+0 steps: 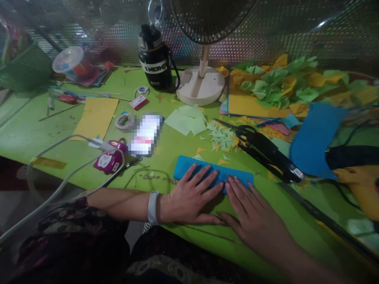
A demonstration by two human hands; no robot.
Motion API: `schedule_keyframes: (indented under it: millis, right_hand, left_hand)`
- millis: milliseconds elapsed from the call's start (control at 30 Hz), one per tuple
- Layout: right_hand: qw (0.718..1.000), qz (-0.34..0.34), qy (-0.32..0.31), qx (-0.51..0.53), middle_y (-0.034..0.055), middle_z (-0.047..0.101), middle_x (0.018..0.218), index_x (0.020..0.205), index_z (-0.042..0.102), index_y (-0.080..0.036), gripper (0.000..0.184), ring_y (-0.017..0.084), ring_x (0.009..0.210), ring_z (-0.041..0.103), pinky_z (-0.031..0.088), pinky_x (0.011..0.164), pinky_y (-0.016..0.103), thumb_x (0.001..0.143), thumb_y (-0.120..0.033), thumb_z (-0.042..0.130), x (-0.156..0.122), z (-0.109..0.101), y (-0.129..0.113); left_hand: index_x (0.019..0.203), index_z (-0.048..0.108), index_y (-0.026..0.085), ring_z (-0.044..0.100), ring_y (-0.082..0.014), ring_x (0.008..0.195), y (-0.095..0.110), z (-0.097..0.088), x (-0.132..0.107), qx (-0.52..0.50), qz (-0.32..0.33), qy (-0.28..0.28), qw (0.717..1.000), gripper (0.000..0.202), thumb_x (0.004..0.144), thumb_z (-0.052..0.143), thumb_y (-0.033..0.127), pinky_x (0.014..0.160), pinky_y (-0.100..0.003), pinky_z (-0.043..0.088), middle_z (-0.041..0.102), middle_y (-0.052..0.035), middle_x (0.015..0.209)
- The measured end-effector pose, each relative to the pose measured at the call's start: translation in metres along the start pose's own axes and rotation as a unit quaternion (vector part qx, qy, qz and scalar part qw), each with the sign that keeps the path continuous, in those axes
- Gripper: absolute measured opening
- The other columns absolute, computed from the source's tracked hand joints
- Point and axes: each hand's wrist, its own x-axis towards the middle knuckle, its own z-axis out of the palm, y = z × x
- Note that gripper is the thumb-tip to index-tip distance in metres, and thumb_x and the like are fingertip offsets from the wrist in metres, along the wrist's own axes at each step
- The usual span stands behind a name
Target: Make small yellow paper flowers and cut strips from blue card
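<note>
A folded strip of blue paper lies flat on the green tabletop in front of me. Across its left and middle part rests my left hand, palm down with fingers spread. My right hand lies flat on the strip's right part, its fingers stretched out close together. The fingertips of both hands nearly meet near the middle, and they cover much of the strip. Just beyond it are small green and yellow paper scraps and several pale green paper pieces.
To the right lie black scissors, a black-handled tool and a curved blue sheet. A lit phone, tape roll and purple cabled device lie left. Behind stand a black bottle and a fan.
</note>
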Motion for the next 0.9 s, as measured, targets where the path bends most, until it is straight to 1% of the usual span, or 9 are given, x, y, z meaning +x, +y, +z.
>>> schedule_keyframes:
  millis: [267,400,600,767,900]
  right_hand:
    - [1.0,-0.018,0.002,-0.014,0.0303,0.056,0.142,0.153,0.031,0.007,0.073,0.04,0.132,0.056,0.048,0.107,0.056,0.101,-0.039,0.052,-0.0011,-0.0005,0.0008]
    - [1.0,-0.021,0.006,-0.019,0.031,0.056,0.141,0.153,0.032,0.007,0.071,0.04,0.132,0.056,0.049,0.106,0.057,0.101,-0.039,0.05,-0.0009,-0.0008,0.0013]
    - [1.0,-0.02,0.007,-0.021,0.0292,0.058,0.14,0.153,0.033,0.005,0.069,0.038,0.13,0.058,0.05,0.106,0.056,0.102,-0.038,0.049,0.0001,-0.0018,0.0009]
    - [1.0,-0.017,0.006,-0.009,0.0305,0.057,0.141,0.153,0.034,0.007,0.071,0.04,0.132,0.056,0.048,0.107,0.057,0.1,-0.038,0.053,-0.0016,-0.0006,0.0005]
    - [1.0,-0.011,0.005,-0.003,0.0289,0.056,0.142,0.154,0.034,0.005,0.07,0.039,0.133,0.056,0.047,0.109,0.057,0.101,-0.039,0.05,-0.0018,0.0,-0.0003]
  left_hand:
    - [0.156,0.036,0.016,0.022,-0.0345,0.154,-0.0006,-0.0015,0.0013,-0.015,0.0,-0.02,1.0,0.091,0.092,0.024,0.079,0.127,-0.058,0.007,0.034,-0.0153,0.163]
    - [0.155,0.037,0.016,0.021,-0.0342,0.155,-0.0008,-0.0018,0.002,-0.02,0.0,-0.023,1.0,0.091,0.092,0.027,0.079,0.127,-0.058,0.007,0.035,-0.0157,0.163]
    - [0.155,0.038,0.016,0.021,-0.0342,0.155,-0.0006,-0.0022,0.0023,-0.026,-0.002,-0.026,0.999,0.09,0.092,0.028,0.079,0.127,-0.058,0.008,0.034,-0.0153,0.163]
    - [0.155,0.039,0.017,0.022,-0.0336,0.155,-0.0004,-0.0023,0.0028,-0.028,-0.006,-0.027,0.999,0.089,0.091,0.028,0.079,0.127,-0.057,0.008,0.035,-0.0148,0.163]
    - [0.155,0.038,0.017,0.022,-0.0341,0.155,-0.0007,-0.0019,0.0027,-0.029,-0.008,-0.029,0.999,0.089,0.091,0.028,0.079,0.127,-0.057,0.009,0.034,-0.015,0.163]
